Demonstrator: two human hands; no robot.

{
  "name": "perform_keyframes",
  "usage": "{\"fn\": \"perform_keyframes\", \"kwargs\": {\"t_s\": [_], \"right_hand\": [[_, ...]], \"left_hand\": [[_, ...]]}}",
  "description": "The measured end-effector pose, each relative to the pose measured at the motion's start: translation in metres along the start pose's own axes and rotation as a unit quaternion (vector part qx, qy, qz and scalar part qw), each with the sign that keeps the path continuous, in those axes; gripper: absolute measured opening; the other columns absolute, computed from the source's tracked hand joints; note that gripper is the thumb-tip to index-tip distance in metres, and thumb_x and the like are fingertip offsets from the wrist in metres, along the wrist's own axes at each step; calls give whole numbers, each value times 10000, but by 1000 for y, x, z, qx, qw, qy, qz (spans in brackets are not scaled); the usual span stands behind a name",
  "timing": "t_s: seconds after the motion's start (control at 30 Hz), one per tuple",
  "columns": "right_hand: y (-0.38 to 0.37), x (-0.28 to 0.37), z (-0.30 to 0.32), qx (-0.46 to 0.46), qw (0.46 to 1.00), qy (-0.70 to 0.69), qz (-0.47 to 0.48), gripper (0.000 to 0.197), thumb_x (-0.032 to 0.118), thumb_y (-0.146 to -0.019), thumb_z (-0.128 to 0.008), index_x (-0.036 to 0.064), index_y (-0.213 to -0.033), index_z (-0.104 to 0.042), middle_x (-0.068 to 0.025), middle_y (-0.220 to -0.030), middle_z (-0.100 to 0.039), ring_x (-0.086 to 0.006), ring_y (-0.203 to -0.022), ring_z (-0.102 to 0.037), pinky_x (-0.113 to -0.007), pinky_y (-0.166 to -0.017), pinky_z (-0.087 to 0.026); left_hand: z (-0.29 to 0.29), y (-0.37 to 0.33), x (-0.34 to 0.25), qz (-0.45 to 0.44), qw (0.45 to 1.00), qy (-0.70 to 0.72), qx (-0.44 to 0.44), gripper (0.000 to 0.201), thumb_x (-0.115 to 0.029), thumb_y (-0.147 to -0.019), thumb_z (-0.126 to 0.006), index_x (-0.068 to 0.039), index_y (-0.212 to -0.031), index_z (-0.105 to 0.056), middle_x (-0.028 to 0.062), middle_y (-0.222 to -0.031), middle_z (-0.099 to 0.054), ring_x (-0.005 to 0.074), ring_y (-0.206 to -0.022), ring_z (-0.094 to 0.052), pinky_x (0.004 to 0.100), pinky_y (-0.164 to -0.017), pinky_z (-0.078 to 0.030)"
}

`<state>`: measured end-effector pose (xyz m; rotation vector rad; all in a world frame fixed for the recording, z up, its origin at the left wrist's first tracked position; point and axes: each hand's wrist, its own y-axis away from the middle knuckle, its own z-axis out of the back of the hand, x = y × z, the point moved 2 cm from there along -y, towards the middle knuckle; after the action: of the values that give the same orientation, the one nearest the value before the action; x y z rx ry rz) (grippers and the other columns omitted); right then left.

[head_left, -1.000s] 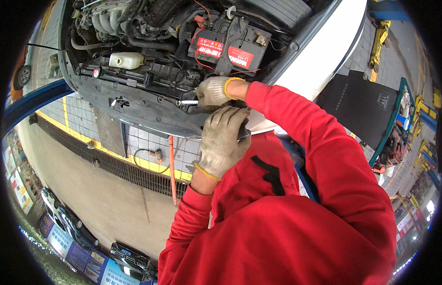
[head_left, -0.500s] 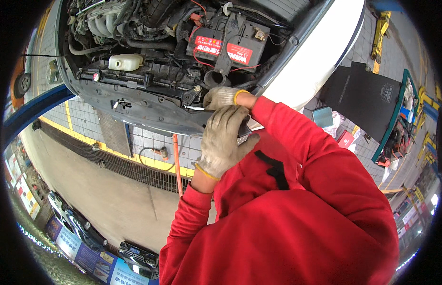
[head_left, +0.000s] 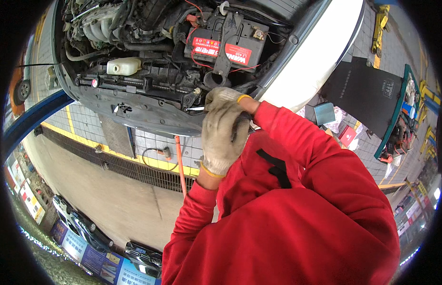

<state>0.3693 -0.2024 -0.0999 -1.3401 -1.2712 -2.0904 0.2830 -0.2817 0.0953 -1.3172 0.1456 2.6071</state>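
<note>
I see right hand (head_left: 221, 97) closed on thin metal tool (head_left: 196, 109) at front panel (head_left: 135, 111), below battery (head_left: 225, 45). Left hand (head_left: 223, 137) curled just beneath; grip unclear. Risk: tool slips, strikes battery cables; gloves dull feel.

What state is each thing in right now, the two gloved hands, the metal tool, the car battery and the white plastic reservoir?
Left hand in knit work glove: fingers curled, raised beside the right hand.
Right hand in knit work glove: closed on the tool.
Slim silver metal tool: held level, tip at the engine bay's front edge.
Black car battery with red labels: mounted, cables attached.
White plastic reservoir: cap on.
</note>
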Motion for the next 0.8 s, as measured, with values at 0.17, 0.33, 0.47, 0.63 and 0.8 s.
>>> {"fn": "perform_keyframes", "kwargs": {"t_s": [0.17,0.33,0.47,0.63,0.8], "right_hand": [[6,8,-3,-4,993,117,27,449,469,-968,-773,98,-1198,-879,-207,-1136,-860,-392,-1064,-817,-489,-956,-614],[7,16,0,13,997,0,-73,496,532,-1000,-766,101,-1222,-871,-162,-1183,-866,-344,-1102,-803,-462,-1010,-596],[5,17,3,17,999,-18,-47,452,482,-996,-760,111,-1226,-874,-137,-1150,-869,-303,-1066,-797,-448,-1007,-595],[8,17,-5,-8,998,24,-57,434,415,-987,-773,104,-1275,-870,-126,-1192,-868,-282,-1145,-797,-426,-1053,-581],[8,31,-5,-11,995,-89,45,401,254,-1042,-741,79,-1390,-836,-101,-1383,-842,-249,-1273,-762,-402,-1173,-553]], "left_hand": [[10,18,21,184,939,234,-175,465,-243,-1195,-616,53,-1554,-614,204,-1585,-664,371,-1447,-677,450,-1217,-553],[10,20,28,179,899,359,-175,610,-352,-1260,-444,53,-1716,-446,216,-1719,-544,384,-1626,-533,541,-1258,-557],[46,15,29,172,934,265,-167,651,-386,-1256,-415,37,-1751,-418,199,-1772,-499,373,-1665,-469,625,-1358,-439],[105,10,48,88,723,655,-201,652,-465,-1257,-392,-14,-1717,-498,170,-1786,-519,368,-1684,-436,697,-1443,-261],[85,-5,80,117,658,710,-221,688,-519,-1257,-353,31,-1586,-603,209,-1607,-672,376,-1576,-544,667,-1459,-236]]}}
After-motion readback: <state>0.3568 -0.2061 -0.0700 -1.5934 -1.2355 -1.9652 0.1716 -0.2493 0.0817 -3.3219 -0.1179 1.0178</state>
